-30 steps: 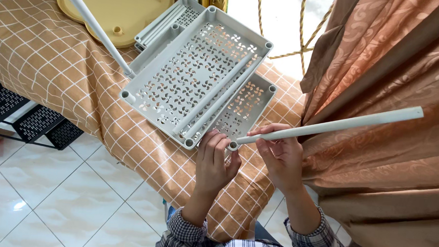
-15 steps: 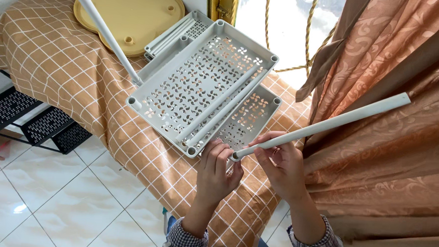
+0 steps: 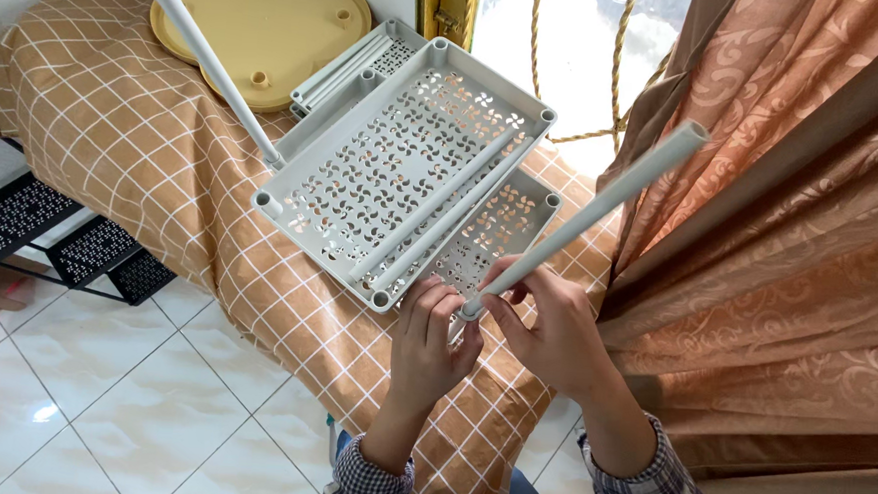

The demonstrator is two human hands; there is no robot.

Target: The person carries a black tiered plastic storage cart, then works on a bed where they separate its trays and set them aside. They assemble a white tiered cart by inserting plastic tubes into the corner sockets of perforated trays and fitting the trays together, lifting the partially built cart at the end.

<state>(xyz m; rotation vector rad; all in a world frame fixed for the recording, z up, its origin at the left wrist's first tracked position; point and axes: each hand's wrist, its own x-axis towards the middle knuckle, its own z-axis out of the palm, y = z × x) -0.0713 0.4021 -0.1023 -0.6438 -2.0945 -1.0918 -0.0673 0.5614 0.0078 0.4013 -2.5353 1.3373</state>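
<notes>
A long grey plastic tube [image 3: 602,200] slants up to the right; my right hand [image 3: 545,328] grips it near its lower end. My left hand [image 3: 432,337] pinches that lower end next to the near corner of a grey perforated shelf tray [image 3: 403,175]. This tray lies tilted on top of a second grey tray [image 3: 505,225] on a bed with a brown checked cover [image 3: 124,140]. Two loose grey tubes [image 3: 440,222] lie in the top tray. Another grey tube [image 3: 203,59] stands in the tray's left corner socket.
A yellow plastic tray [image 3: 260,22] and more grey shelf parts [image 3: 354,62] lie at the back of the bed. Orange curtains [image 3: 790,245] hang on the right. Black perforated shelves [image 3: 49,237] stand on the white tiled floor [image 3: 101,400] at the left.
The tube in my hands has swung from nearly level to a steeper slant, its far end rising. The view has shifted slightly, and my hands stay at its lower end by the tray corner.
</notes>
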